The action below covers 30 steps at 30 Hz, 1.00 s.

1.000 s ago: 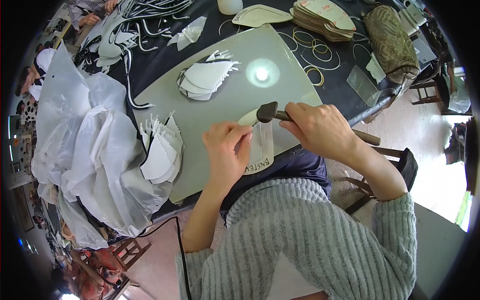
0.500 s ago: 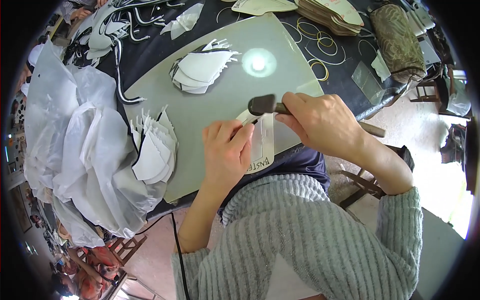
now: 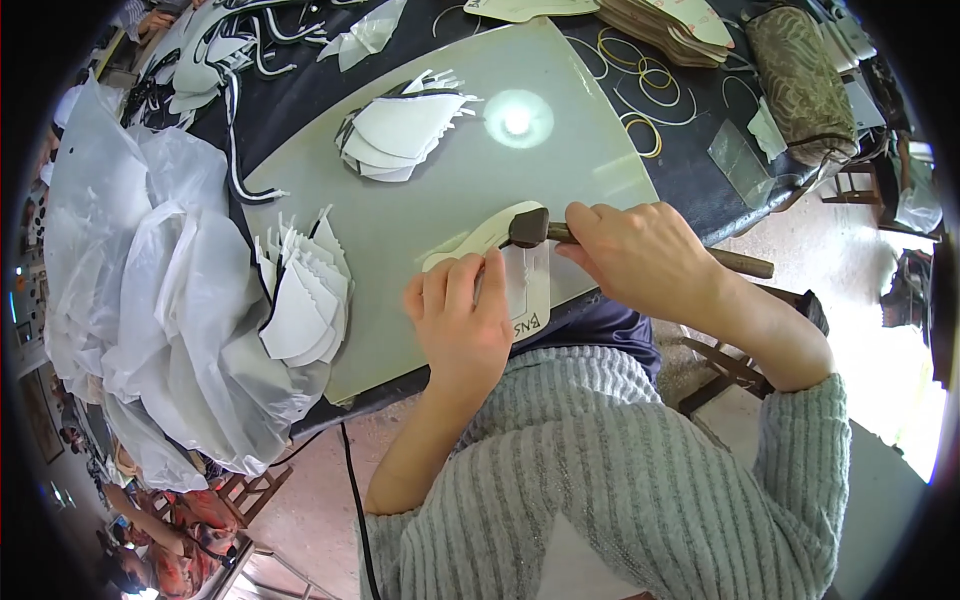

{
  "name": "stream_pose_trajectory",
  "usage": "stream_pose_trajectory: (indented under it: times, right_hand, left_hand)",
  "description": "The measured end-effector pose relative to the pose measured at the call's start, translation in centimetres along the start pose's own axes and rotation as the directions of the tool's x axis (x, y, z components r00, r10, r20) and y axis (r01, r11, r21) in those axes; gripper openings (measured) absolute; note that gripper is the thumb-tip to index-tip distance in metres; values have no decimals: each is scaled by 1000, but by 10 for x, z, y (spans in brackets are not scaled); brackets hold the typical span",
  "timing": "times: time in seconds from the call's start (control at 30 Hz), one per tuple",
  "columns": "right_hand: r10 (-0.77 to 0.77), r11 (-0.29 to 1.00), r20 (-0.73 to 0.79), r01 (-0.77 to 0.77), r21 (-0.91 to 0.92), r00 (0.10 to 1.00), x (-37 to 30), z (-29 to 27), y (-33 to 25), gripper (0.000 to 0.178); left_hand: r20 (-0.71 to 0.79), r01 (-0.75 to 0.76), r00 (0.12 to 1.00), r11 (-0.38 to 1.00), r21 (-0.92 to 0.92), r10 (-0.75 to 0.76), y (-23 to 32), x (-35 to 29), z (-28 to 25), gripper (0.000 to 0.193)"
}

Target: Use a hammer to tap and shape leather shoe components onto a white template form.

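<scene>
My right hand [image 3: 640, 255] is wrapped round the wooden handle of a hammer [image 3: 528, 228]. Its dark head is down at the upper edge of a flat cream-coloured template [image 3: 541, 280], which has a cut-out and handwriting on it. My left hand [image 3: 462, 325] lies over the left part of this template, bent fingers pressing close to the hammer head. A dark edge shows by the fingertips; what the fingers pinch there is partly hidden. Under it all is a pale, smooth board [image 3: 590, 150]. A stack of white cut pieces with black trim [image 3: 405, 125] rests on the board's far side.
Another stack of white pieces [image 3: 305, 300] lies at the board's left, beside a big translucent plastic bag [image 3: 170, 310]. Black-and-white trimmed pieces [image 3: 215, 60] are heaped far left. Coiled cords [image 3: 655, 85], brown card pieces [image 3: 670, 30] and a patterned roll [image 3: 800, 85] lie far right.
The hammer head has come down and slightly right onto the template's edge. My left fingers have spread and shifted a little, showing more of the template's upper part.
</scene>
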State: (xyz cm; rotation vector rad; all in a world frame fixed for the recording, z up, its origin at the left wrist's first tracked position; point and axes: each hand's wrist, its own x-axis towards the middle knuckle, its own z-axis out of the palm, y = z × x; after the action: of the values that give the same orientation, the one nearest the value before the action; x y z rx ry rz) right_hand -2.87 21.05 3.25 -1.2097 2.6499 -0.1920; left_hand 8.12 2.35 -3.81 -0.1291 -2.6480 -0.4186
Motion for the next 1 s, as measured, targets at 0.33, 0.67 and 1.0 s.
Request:
stream_pose_trajectory:
  times: [0.33, 0.67, 1.0]
  right_hand:
    - [15, 999, -34, -13, 44, 999, -2, 4, 3, 29]
    - [26, 998, -13, -26, 56, 1000, -2, -1, 4, 27]
    - [-57, 986, -154, 80, 145, 986, 6, -16, 4, 29]
  left_hand:
    - [82, 164, 985, 970, -181, -151, -3, 27, 5, 9]
    - [38, -110, 992, 967, -229, 121, -18, 15, -5, 27]
    - [24, -133, 990, 972, -192, 140, -18, 14, -2, 29]
